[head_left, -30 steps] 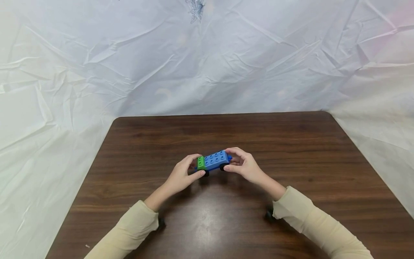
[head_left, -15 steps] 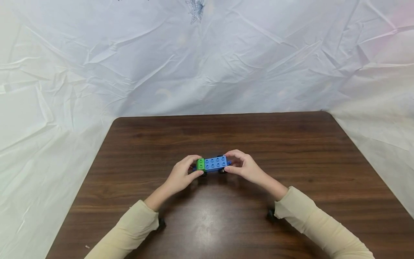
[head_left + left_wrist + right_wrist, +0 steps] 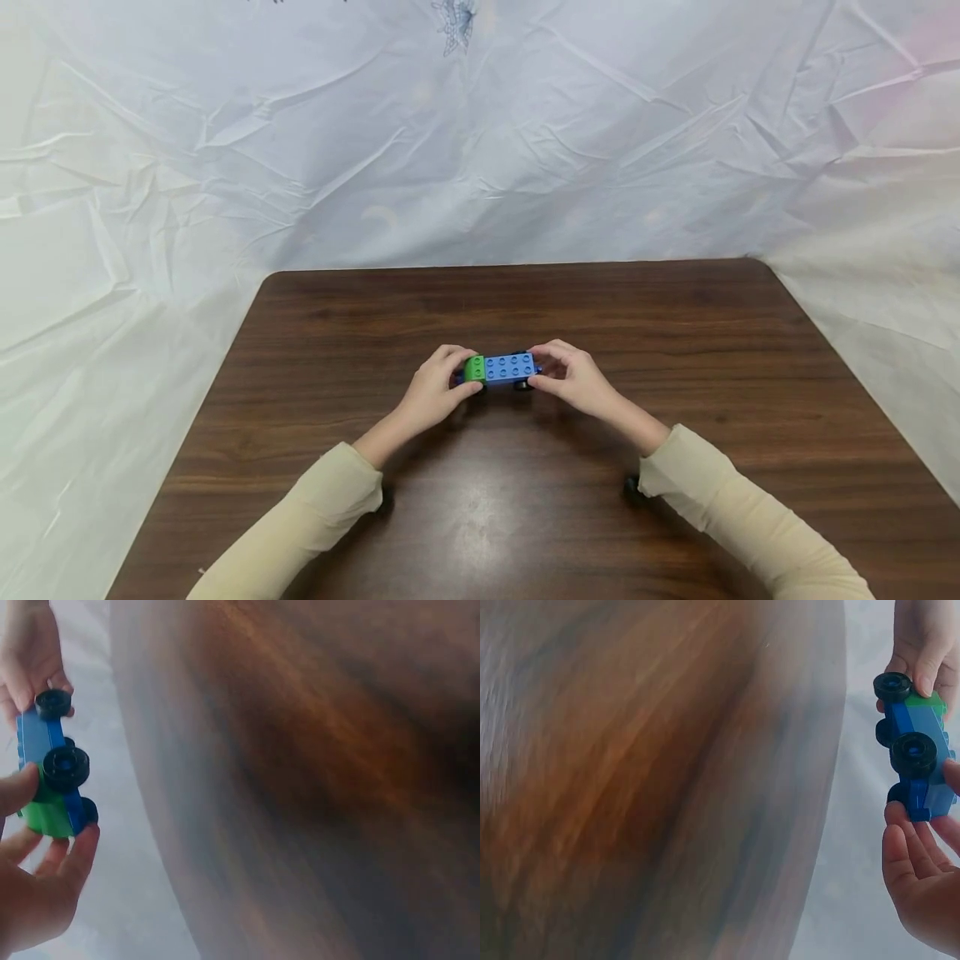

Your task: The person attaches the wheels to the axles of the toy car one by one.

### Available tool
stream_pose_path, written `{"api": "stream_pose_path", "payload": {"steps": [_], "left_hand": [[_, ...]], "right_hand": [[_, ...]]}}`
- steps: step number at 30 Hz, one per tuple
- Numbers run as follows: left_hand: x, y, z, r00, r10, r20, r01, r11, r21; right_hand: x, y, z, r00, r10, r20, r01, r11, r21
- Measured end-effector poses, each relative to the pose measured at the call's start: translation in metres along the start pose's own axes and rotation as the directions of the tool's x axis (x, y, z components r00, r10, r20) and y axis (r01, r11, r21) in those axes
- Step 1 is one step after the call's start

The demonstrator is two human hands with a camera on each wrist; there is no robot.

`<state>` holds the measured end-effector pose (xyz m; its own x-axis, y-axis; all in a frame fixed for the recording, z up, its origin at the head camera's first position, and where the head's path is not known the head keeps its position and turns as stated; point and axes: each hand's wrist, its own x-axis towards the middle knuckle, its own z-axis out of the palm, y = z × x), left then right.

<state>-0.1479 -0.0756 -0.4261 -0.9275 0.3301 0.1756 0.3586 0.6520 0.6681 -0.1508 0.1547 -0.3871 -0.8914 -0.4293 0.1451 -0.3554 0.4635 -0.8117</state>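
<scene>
A toy car built of blocks (image 3: 509,367) is held level between both hands over the middle of the table. Its blue wheeled base (image 3: 904,724) carries a long light-blue studded brick (image 3: 34,739) and a green brick (image 3: 476,367) at the left end. My left hand (image 3: 433,387) pinches the green end, thumb on the near side and fingers on the far side. At the blue end, my right hand (image 3: 577,382) grips likewise between thumb and fingers. Black wheels (image 3: 66,767) show underneath in both wrist views. The fingertips behind the car are partly hidden in the head view.
The dark wood-grain table (image 3: 480,467) has rounded far corners. White creased sheeting (image 3: 480,150) hangs behind it and along both sides. Dark wrist-worn devices (image 3: 634,488) show beneath the beige sleeves (image 3: 750,508).
The car has turned from slanted and tilted to nearly level, then shifted slightly right and away from me. Both hands moved with it, keeping their hold.
</scene>
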Motion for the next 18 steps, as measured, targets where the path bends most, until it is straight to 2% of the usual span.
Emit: {"api": "stream_pose_path", "payload": {"steps": [4,7,11,18], "left_hand": [[0.012,0.000,0.009,0.998,-0.060,0.009,0.060,0.998,-0.011],[0.023,-0.002,0.014,0.996,-0.079,0.030,0.079,0.997,-0.018],[0.038,-0.004,0.018,0.994,-0.090,0.061,0.091,0.996,-0.007],[0.058,-0.007,0.023,0.989,-0.124,0.080,0.123,0.992,0.019]], "right_hand": [[0.008,0.032,0.000,0.999,0.031,-0.007,-0.031,0.999,-0.021],[0.015,0.055,-0.001,0.999,0.032,-0.008,-0.033,0.999,-0.042],[0.022,0.064,-0.006,0.998,0.057,0.001,-0.056,0.997,-0.060],[0.036,0.075,-0.015,0.995,0.093,0.031,-0.090,0.993,-0.078]]}}
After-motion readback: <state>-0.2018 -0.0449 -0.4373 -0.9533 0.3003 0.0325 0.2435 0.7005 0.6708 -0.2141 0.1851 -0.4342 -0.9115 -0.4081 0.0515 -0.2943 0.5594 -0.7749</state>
